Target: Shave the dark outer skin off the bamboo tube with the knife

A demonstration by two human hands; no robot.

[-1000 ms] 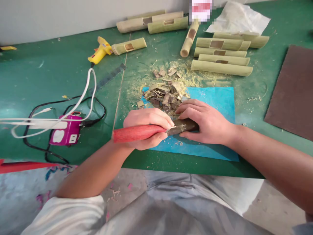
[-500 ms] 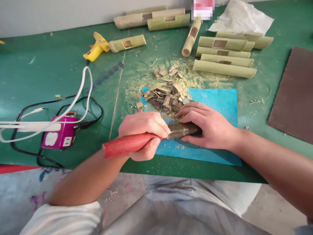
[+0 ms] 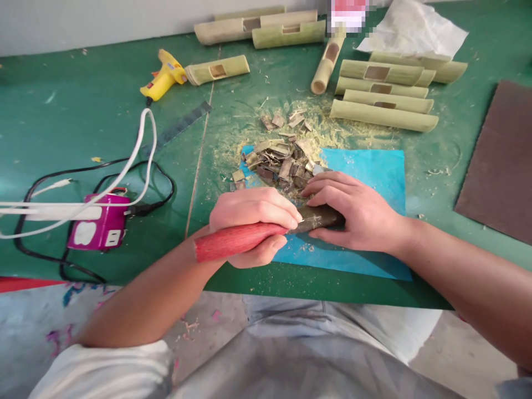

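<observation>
My left hand (image 3: 260, 219) is wrapped around a red-handled carving knife (image 3: 233, 242). Most of its blade is hidden by my fingers; a small bright tip shows at the bamboo. Under that tip lies a dark bamboo tube (image 3: 310, 219) with pale cut lines on its upper face. My right hand (image 3: 359, 213) grips the tube's right end, fingers over the far side and thumb on the near side. Beneath is a blue sheet (image 3: 366, 169). A heap of bamboo chips (image 3: 286, 163) sits just beyond my hands, partly on the sheet.
Several pale bamboo tubes with cut openings (image 3: 384, 122) lie at the back. A yellow glue gun (image 3: 166, 75), a steel ruler (image 3: 183, 126) and a purple power adapter (image 3: 100, 221) with cables are at left. A dark brown board (image 3: 499, 160) lies at right, and a white crumpled sheet (image 3: 411, 27) behind.
My left hand has slid the knife to the right along the bamboo tube, closer to my right hand. The right hand stays in place on the tube.
</observation>
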